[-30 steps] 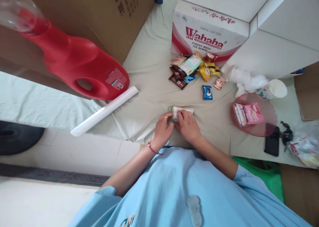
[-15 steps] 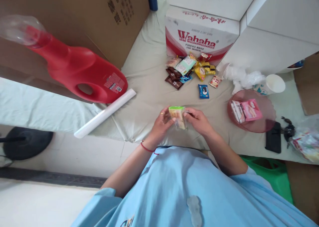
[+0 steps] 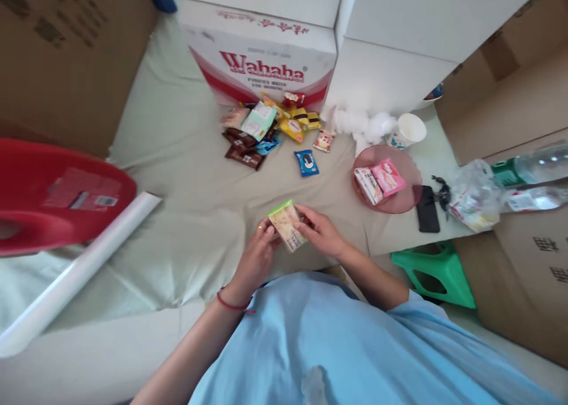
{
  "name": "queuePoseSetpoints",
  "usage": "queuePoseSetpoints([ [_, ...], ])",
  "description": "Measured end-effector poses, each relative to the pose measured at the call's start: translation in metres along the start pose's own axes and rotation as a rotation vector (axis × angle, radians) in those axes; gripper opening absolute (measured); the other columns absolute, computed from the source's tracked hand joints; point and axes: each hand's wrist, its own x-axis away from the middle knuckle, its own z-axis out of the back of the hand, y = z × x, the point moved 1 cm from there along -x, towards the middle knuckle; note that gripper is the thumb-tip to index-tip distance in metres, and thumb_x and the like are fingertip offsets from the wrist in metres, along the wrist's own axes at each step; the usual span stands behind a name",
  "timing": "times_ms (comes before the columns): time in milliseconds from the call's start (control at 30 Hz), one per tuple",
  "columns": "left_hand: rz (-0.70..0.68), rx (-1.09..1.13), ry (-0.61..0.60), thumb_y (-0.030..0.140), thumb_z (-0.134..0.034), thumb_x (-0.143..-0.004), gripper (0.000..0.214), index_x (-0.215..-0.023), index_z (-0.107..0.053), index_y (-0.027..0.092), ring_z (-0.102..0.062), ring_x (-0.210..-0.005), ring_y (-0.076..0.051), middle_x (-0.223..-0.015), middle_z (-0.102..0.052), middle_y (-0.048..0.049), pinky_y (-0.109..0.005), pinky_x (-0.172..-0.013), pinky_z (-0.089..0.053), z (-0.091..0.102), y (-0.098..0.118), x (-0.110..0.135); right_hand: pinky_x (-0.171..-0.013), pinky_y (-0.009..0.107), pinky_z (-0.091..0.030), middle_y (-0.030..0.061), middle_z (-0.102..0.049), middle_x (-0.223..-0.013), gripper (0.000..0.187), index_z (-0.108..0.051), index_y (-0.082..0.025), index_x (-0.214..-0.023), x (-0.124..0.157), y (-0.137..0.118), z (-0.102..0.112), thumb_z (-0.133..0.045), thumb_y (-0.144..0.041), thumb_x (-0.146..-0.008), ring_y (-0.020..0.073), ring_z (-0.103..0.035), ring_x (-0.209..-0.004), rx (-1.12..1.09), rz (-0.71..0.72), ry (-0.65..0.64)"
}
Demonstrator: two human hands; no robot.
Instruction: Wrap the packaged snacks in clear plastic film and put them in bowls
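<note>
Between my two hands is a small snack packet (image 3: 287, 226) with a green strip along its top edge and a pale printed front. My left hand (image 3: 260, 248) grips its left side, thumb in front, a ring on one finger. On its right side my right hand (image 3: 320, 230) holds it with the thumb over the front. Ahead of them a blue snack packet (image 3: 306, 163) and a small red-and-cream packet (image 3: 323, 140) lie on the cloth. A pile of wrapped snacks (image 3: 260, 121) sits behind. To the right, a pink translucent plate (image 3: 415, 177) bears a pink box (image 3: 389, 177) and a white box (image 3: 368, 186).
A Wahaha carton (image 3: 266, 55) stands behind the pile. On the left are a red jug (image 3: 66, 195) and a white roll (image 3: 80, 272). Rightward are a paper cup (image 3: 407, 131), a black phone (image 3: 428, 209), a plastic bag (image 3: 474, 195), bottles (image 3: 539, 165) and a green stool (image 3: 437, 275).
The view has swung to the right, bringing bottles into sight. The packet in my hands has turned so its printed front faces me more; both hands still hold it.
</note>
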Motion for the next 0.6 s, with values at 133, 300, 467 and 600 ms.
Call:
queuePoseSetpoints([
  [133, 0.055, -0.238, 0.076, 0.064, -0.064, -0.091, 0.05, -0.117, -0.071, 0.021, -0.065, -0.122, -0.029, -0.13, -0.069, -0.0115, -0.045, -0.104, -0.055, 0.022, 0.003, 0.008, -0.104, 0.04, -0.056, 0.0103, -0.071, -0.137, 0.059, -0.063, -0.021, -0.144, 0.011, 0.016, 0.098, -0.066, -0.053, -0.095, 0.0244, -0.067, -0.125, -0.126, 0.018, 0.32],
  [300, 0.081, -0.381, 0.24, 0.068, -0.065, -0.088, 0.053, -0.11, -0.071, 0.02, -0.069, -0.095, -0.022, -0.114, -0.068, -0.0072, -0.039, -0.092, -0.058, 0.056, -0.013, 0.021, -0.092, 0.041, -0.061, 0.0076, -0.077, -0.11, 0.033, -0.073, -0.02, -0.107, 0.013, 0.051, 0.226, -0.074, -0.039, -0.08, 0.0245, -0.073, -0.108, -0.243, -0.057, 0.874],
  [467, 0.024, -0.476, 0.294, 0.066, -0.059, -0.09, 0.047, -0.102, -0.069, 0.022, -0.068, -0.092, -0.023, -0.115, -0.067, -0.0073, -0.039, -0.084, -0.061, 0.059, -0.023, 0.027, -0.067, 0.035, -0.061, -0.0001, -0.064, -0.069, 0.009, -0.056, -0.022, -0.075, -0.009, 0.077, 0.241, -0.063, -0.022, -0.079, 0.019, -0.067, -0.067, -0.335, -0.387, 0.969],
  [600, -0.096, -0.666, 0.325, 0.056, -0.053, -0.095, 0.037, -0.097, -0.068, 0.023, -0.068, -0.097, -0.025, -0.109, -0.069, -0.008, -0.041, -0.088, -0.059, 0.051, -0.027, 0.025, -0.06, 0.032, -0.057, -0.0021, -0.058, -0.062, 0.007, -0.056, -0.023, -0.081, -0.03, 0.083, 0.208, -0.057, -0.024, -0.088, 0.0173, -0.06, -0.056, -0.3, -0.449, 0.926],
])
